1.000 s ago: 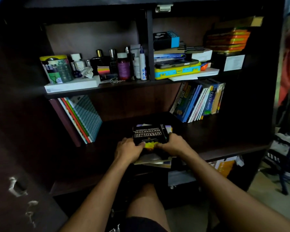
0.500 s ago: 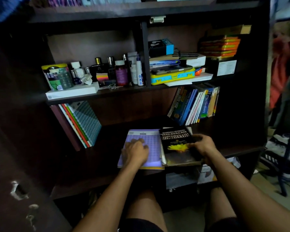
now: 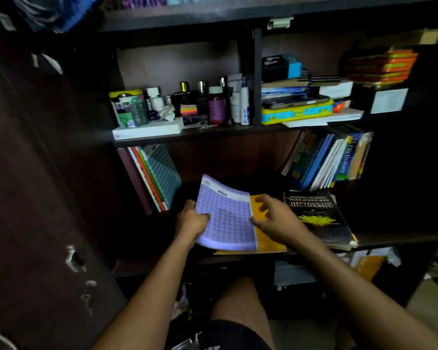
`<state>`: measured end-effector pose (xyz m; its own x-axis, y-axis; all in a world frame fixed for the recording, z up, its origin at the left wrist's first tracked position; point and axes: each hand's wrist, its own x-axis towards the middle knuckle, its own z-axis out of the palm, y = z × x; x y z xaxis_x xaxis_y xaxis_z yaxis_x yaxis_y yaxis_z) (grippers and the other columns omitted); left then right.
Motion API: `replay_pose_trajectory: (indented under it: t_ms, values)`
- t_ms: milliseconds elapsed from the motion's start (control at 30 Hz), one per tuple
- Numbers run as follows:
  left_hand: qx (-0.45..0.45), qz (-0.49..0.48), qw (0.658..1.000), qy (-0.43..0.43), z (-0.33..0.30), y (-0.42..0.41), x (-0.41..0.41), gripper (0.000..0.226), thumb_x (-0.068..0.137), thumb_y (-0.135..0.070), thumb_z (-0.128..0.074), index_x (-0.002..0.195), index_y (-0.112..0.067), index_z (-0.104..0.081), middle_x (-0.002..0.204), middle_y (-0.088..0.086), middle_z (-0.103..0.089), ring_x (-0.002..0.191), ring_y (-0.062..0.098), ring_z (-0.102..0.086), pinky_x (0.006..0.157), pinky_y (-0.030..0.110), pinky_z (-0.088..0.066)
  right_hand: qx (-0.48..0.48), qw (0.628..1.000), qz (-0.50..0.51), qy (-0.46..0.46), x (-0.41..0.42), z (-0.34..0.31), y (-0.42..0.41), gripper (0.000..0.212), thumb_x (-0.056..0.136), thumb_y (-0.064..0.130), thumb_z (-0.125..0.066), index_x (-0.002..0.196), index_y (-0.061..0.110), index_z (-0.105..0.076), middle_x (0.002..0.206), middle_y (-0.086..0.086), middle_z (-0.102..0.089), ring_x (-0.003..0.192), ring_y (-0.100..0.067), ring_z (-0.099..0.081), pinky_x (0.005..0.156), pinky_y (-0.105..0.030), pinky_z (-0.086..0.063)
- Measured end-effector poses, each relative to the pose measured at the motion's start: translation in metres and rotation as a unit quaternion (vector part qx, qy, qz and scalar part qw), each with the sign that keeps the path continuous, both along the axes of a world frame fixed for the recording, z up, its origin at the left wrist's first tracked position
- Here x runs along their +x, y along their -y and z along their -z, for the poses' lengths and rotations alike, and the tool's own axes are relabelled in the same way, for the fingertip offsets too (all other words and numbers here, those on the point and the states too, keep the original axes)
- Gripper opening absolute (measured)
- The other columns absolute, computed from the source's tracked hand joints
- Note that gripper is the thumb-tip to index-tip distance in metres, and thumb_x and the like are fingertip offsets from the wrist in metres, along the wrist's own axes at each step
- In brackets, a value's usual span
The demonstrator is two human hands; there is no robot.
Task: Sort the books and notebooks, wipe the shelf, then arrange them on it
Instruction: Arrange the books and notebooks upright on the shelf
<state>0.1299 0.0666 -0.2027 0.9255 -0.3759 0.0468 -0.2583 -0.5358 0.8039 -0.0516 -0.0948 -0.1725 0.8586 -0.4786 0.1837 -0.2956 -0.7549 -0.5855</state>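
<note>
The purple checked notebook [image 3: 225, 218] sits right between my two hands, tilted up off the shelf board [image 3: 390, 237] with its far edge raised and its cover bowed. My left hand [image 3: 191, 222] grips its left edge, thumb curled over the front cover and the other fingers hidden behind it. Under the notebook lies an orange book [image 3: 266, 238], flat on the board, showing along the notebook's right side. My right hand [image 3: 273, 219] is just to the right of the notebook, over the orange book; its fingers are spread and only loosely bent, and the hand is blurred, so I cannot tell whether they press the orange cover or hover just above it. It grasps nothing that I can see. Just beyond my right hand, a black dictionary with a yellow flower [image 3: 319, 218] lies flat on the same board, its near corner jutting past the front edge.
</note>
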Motion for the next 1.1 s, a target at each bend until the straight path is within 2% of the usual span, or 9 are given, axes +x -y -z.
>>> replay_pose_trajectory:
  t_ms: [167, 300, 400, 533, 633, 767, 867, 933, 1100]
  values:
    - [-0.242, 0.055, 0.969, 0.011, -0.008, -0.038, -0.015, 0.032, 0.099, -0.01, -0.061, 0.124, -0.013, -0.042, 0.115, 0.004, -0.066, 0.1, 0.024, -0.07, 0.087, 0.049, -0.059, 0.08, 0.991, -0.11, 0.0, 0.057, 0.008, -0.069, 0.088, 0.082, 0.055, -0.077, 0.15, 0.021, -0.034, 0.118, -0.006, -0.061, 0.093, -0.019, -0.057, 0.074, -0.029, -0.041]
    - [-0.306, 0.048, 0.951, -0.007, 0.017, -0.062, -0.005, 0.071, 0.084, -0.015, -0.069, 0.148, -0.013, -0.039, 0.144, 0.006, -0.058, 0.129, 0.023, -0.059, 0.102, 0.043, -0.054, 0.133, 0.974, -0.18, 0.011, 0.094, 0.005, -0.096, 0.114, 0.078, 0.044, -0.084, 0.161, 0.023, -0.009, 0.151, -0.009, -0.048, 0.133, -0.022, -0.052, 0.095, -0.029, -0.048]
    - [-0.31, 0.079, 0.947, -0.002, 0.025, -0.074, 0.003, 0.066, 0.095, 0.003, -0.063, 0.148, -0.029, -0.043, 0.145, -0.007, -0.058, 0.131, 0.012, -0.058, 0.1, 0.031, -0.053, 0.109, 0.968, -0.225, -0.014, 0.11, 0.007, -0.098, 0.122, 0.08, 0.038, -0.085, 0.162, 0.027, 0.005, 0.164, -0.001, -0.027, 0.147, -0.021, -0.036, 0.102, -0.024, -0.04]
    - [-0.307, 0.077, 0.948, 0.023, 0.027, -0.078, 0.016, 0.068, 0.096, 0.0, -0.065, 0.146, -0.037, -0.04, 0.145, -0.018, -0.053, 0.132, 0.001, -0.053, 0.098, 0.02, -0.05, 0.052, 0.97, -0.239, -0.017, 0.138, 0.017, -0.096, 0.113, 0.086, 0.036, -0.08, 0.162, 0.025, 0.003, 0.167, -0.001, -0.023, 0.147, -0.023, -0.035, 0.106, -0.028, -0.037]
    - [-0.271, 0.056, 0.958, 0.068, 0.019, -0.077, 0.033, 0.061, 0.089, -0.01, -0.07, 0.132, -0.048, -0.049, 0.13, -0.026, -0.061, 0.124, 0.002, -0.058, 0.098, 0.022, -0.05, 0.049, 0.973, -0.227, 0.003, 0.161, 0.018, -0.102, 0.105, 0.09, 0.024, -0.075, 0.162, 0.021, 0.0, 0.162, -0.008, -0.033, 0.141, -0.028, -0.043, 0.103, -0.029, -0.039]
    - [-0.239, 0.061, 0.963, 0.11, 0.015, -0.073, 0.053, 0.048, 0.089, -0.018, -0.068, 0.112, -0.057, -0.051, 0.112, -0.017, -0.067, 0.108, 0.01, -0.066, 0.091, 0.039, -0.056, 0.046, 0.977, -0.205, 0.028, 0.185, 0.019, -0.105, 0.1, 0.093, 0.02, -0.067, 0.161, 0.028, 0.006, 0.165, -0.007, -0.026, 0.144, -0.028, -0.04, 0.111, -0.039, -0.043]
    - [-0.21, 0.059, 0.969, 0.112, 0.021, -0.075, 0.072, 0.054, 0.098, -0.013, -0.063, 0.108, -0.065, -0.048, 0.11, -0.027, -0.065, 0.105, -0.001, -0.065, 0.084, 0.024, -0.054, 0.031, 0.981, -0.186, 0.04, 0.206, 0.022, -0.107, 0.098, 0.095, 0.02, -0.063, 0.16, 0.034, 0.008, 0.166, -0.007, -0.025, 0.143, -0.031, -0.041, 0.11, -0.044, -0.045]
    - [-0.188, 0.056, 0.97, 0.145, 0.027, -0.074, 0.081, 0.053, 0.102, -0.017, -0.06, 0.116, -0.067, -0.05, 0.118, -0.032, -0.063, 0.111, -0.006, -0.062, 0.088, 0.016, -0.051, 0.042, 0.978, -0.193, 0.062, 0.217, 0.029, -0.106, 0.094, 0.096, 0.022, -0.06, 0.161, 0.031, 0.006, 0.164, -0.007, -0.029, 0.144, -0.027, -0.04, 0.113, -0.044, -0.041]
    - [-0.15, 0.042, 0.965, 0.209, 0.046, -0.066, 0.098, 0.05, 0.105, -0.023, -0.053, 0.152, -0.039, -0.042, 0.147, -0.016, -0.049, 0.128, -0.007, -0.049, 0.105, 0.016, -0.042, 0.043, 0.973, -0.21, 0.084, 0.245, 0.036, -0.097, 0.077, 0.102, 0.023, -0.049, 0.163, 0.03, -0.002, 0.162, -0.005, -0.035, 0.142, -0.02, -0.042, 0.117, -0.037, -0.037]
